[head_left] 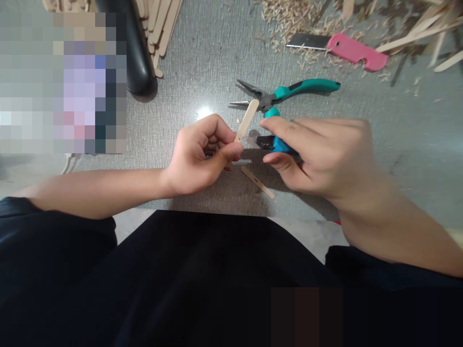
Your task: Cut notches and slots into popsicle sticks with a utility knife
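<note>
Between the thumb and fingers of my left hand (206, 156) is a wooden craft stick (248, 118), tilted up to the right, with a small dark mark near my thumb. My right hand (321, 152) is closed around a blue-handled tool (284, 145) with a black neck. Its metal tip is blurred, close to the stick; whether they touch I cannot tell. A second craft stick (265, 188) with a small dark notch or hole near its middle lies on the table below the hands. Just beyond them rest teal-handled needle-nose pliers (266, 100), jaws apart.
A pink-handled knife (356, 52) lies at the upper right, blade leftward, among wood shavings (284, 21) and loose wood strips (415, 38). Several craft sticks (162, 24) are piled at the top left beside a long black object (135, 62). The grey table (195, 72) ends before my lap.
</note>
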Demonstrator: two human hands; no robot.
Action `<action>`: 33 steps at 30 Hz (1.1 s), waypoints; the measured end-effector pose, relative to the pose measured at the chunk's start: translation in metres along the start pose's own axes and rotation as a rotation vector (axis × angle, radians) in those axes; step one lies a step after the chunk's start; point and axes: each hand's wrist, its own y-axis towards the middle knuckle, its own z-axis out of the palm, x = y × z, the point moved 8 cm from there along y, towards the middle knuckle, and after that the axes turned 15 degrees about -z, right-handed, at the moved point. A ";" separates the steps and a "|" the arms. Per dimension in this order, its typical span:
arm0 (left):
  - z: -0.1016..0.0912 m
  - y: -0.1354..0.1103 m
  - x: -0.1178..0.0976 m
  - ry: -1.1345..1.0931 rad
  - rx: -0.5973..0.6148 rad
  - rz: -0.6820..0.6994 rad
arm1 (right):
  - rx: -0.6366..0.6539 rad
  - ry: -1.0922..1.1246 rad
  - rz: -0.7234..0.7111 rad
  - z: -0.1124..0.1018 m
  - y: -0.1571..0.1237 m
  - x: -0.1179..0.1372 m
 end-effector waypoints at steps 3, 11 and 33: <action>0.000 0.001 0.001 0.017 0.008 0.008 | 0.007 -0.021 -0.008 -0.001 0.000 0.001; -0.001 0.001 0.002 0.029 0.016 0.003 | 0.004 -0.008 -0.013 0.000 0.000 0.001; -0.001 0.004 0.004 -0.030 0.052 0.033 | -0.012 -0.004 -0.041 0.000 0.000 0.000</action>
